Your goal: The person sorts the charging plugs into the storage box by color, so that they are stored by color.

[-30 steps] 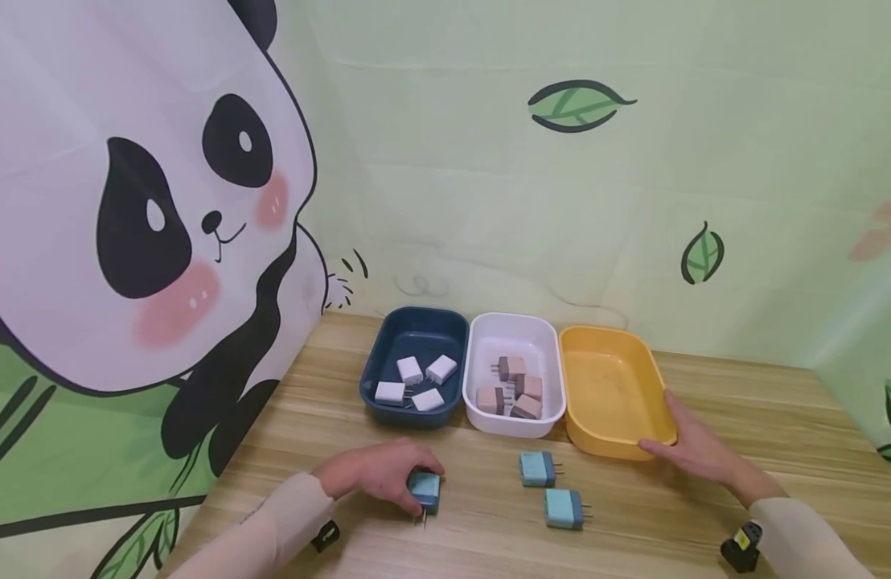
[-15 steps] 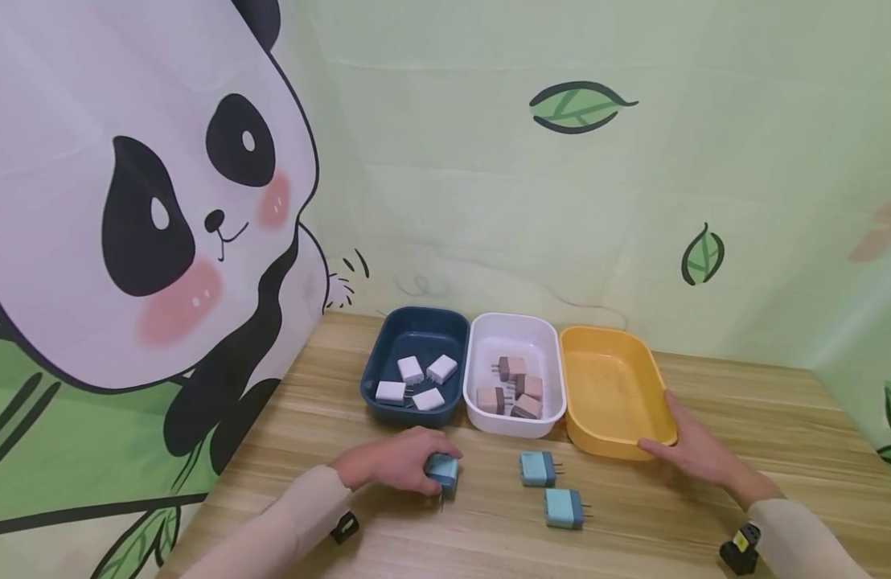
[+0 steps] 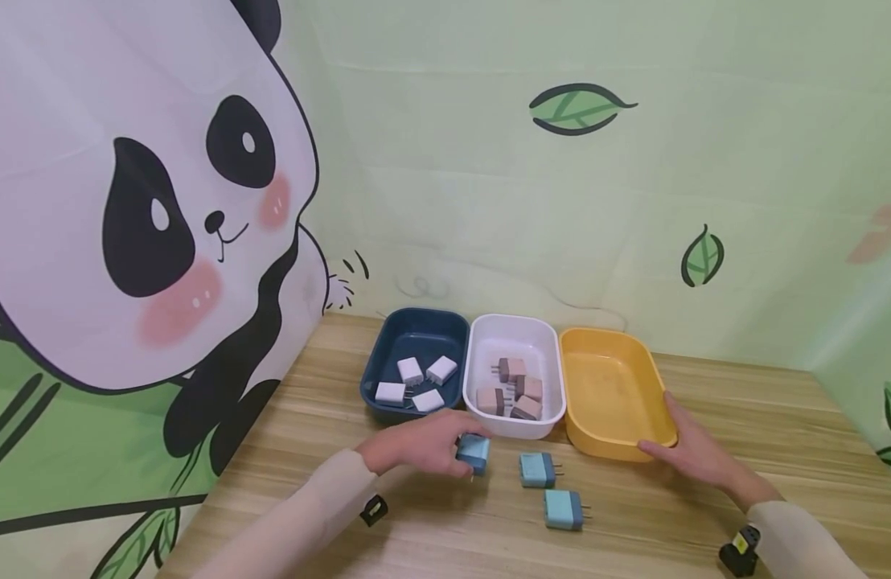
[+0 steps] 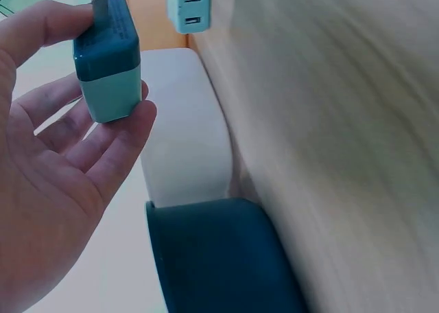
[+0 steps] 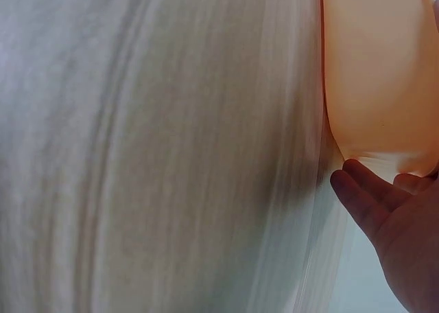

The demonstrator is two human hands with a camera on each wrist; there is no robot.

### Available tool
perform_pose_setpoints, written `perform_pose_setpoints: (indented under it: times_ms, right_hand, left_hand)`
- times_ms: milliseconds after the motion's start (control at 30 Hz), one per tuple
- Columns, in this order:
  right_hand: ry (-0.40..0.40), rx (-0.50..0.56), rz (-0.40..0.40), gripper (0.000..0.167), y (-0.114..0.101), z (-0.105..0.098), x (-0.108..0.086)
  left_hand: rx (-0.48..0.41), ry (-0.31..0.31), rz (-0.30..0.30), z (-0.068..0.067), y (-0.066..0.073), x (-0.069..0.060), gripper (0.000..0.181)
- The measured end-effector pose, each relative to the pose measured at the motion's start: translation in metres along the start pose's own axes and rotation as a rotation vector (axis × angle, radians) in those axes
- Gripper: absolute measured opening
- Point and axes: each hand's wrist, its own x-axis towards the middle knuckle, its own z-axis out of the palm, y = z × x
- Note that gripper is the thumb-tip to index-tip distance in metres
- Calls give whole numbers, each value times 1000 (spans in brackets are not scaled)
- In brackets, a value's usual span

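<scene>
My left hand (image 3: 433, 444) pinches a light-blue and dark-blue plug charger (image 3: 474, 454) between thumb and fingers, just in front of the white tray (image 3: 514, 426). In the left wrist view, the charger (image 4: 108, 86) appears raised off the table, thumb by its metal prongs. Two similar blue chargers, one nearer the trays (image 3: 536, 470) and one closer to me (image 3: 563, 509), lie on the table to the right. My right hand (image 3: 699, 450) rests against the front right corner of the yellow tray (image 3: 619, 449); in the right wrist view its fingers (image 5: 370, 196) look fairly straight.
A navy tray (image 3: 376, 342) with several white chargers (image 3: 411, 371) stands left of the white tray, which has several pink-and-brown chargers (image 3: 512, 369). The trays stand side by side near the panda-printed backdrop (image 3: 445, 161). Wooden tabletop (image 3: 648, 531) stretches out in front of them.
My left hand has moved to the right and away from me with the blue charger, from in front of the navy tray to the white tray's front. The right hand stays at the yellow tray.
</scene>
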Motion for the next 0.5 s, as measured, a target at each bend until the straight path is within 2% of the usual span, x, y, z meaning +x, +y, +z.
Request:
perform_pose_setpoints:
  times_ms: [233,500]
  right_hand:
    - [-24,0,17,102,-2,-1,0]
    - [-29,-24,26,101,-2,-3,-2]
  left_hand:
    - [-8,39,5,-8,7,16,52]
    - [-43,92,14,-10,9,34,49]
